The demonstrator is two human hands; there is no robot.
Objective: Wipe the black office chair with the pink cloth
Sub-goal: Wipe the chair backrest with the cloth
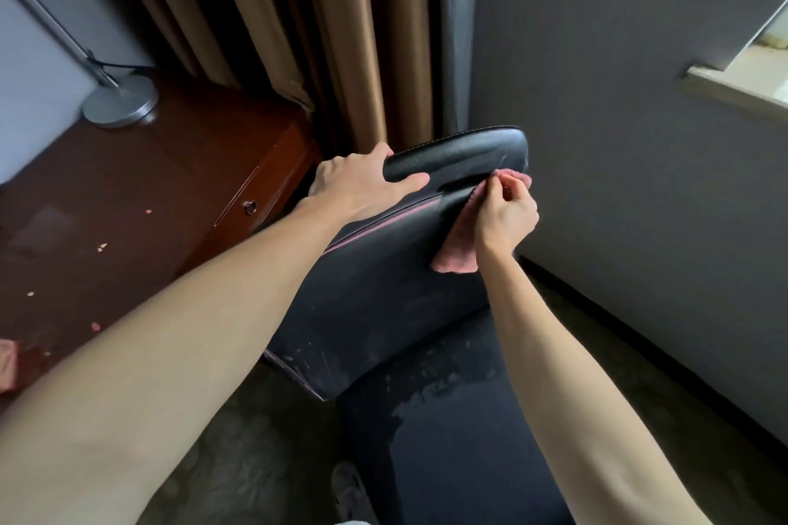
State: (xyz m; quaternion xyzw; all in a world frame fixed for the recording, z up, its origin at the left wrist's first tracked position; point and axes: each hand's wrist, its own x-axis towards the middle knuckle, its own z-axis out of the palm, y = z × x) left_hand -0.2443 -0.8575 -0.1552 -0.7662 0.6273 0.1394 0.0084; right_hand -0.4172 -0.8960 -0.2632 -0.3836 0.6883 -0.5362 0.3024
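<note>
The grey wall (618, 98) fills 3 o'clock and the brown curtain (298, 13) hangs at 12. The black office chair (383, 294) runs from centre down to 6 o'clock, its seat scuffed. A dark wooden worktop (128, 205) lies at 9 o'clock, carrying a round lamp base (120, 101) at 10. The left hand (362, 179) grips the headrest (460, 153), fingers curled over its top. The right hand (505, 217) pinches the pink cloth (456, 256) against the chair just under the headrest's 3 o'clock end.
</note>
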